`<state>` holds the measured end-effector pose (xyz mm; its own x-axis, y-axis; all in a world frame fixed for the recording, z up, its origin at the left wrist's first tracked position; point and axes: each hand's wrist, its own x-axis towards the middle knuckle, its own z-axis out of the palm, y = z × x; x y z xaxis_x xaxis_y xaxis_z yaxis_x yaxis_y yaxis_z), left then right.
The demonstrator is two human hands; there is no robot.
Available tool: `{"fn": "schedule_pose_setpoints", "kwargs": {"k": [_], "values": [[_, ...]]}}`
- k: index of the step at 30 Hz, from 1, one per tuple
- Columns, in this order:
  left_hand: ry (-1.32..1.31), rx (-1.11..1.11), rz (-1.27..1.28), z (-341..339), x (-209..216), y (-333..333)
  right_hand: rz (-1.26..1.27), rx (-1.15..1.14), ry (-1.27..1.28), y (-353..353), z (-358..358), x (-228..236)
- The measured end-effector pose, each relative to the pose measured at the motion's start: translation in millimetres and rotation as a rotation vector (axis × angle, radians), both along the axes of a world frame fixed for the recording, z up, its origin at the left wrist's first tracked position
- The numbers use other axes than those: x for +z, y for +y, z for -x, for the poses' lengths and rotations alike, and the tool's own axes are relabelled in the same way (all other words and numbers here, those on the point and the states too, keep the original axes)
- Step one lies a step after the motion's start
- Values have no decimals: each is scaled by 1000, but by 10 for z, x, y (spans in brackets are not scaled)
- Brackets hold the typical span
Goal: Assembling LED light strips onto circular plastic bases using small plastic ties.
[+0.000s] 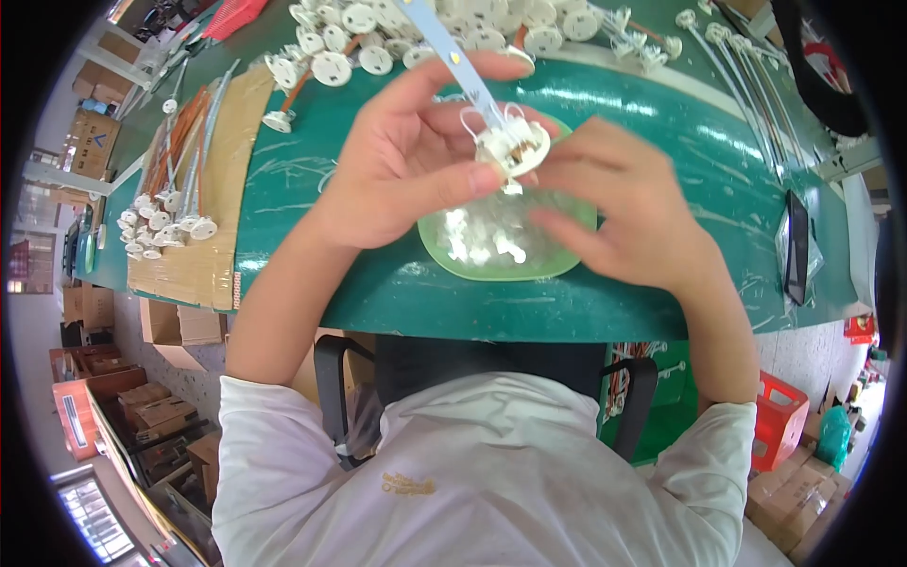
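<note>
My left hand (402,165) is closed around the end of a narrow white LED light strip (452,64). Thumb and fingers pinch a white round plastic end cap (518,151) at its lower end, where thin white wires loop out. Beside that cap, my right hand (628,208) is smeared by motion; whether its fingertips hold anything is not clear. Below both hands a pale green bowl (515,272) contains small white and clear pieces (472,241).
White round end caps (378,59) are heaped at the back of the green table (378,288). Strips with caps (165,222) lie on cardboard (231,161) at left; more strips (756,94) lie at right. A dark flat object (795,248) is near the right edge.
</note>
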<state>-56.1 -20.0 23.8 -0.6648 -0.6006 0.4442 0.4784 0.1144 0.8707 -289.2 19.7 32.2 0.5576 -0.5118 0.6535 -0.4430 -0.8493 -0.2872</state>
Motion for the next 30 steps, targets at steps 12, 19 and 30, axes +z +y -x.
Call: {"fn": "schedule_pose_setpoints", "kwargs": {"k": [12, 19, 30], "values": [[-135, 175, -65, 13, 19, 63, -304, 170, 224, -116, -135, 75], [-246, 434, -85, 20, 24, 8, -428, 71, 104, -32, -111, 6], [-176, 400, -140, 32, 27, 36, -505, 84, -118, -56, -95, -20]]}}
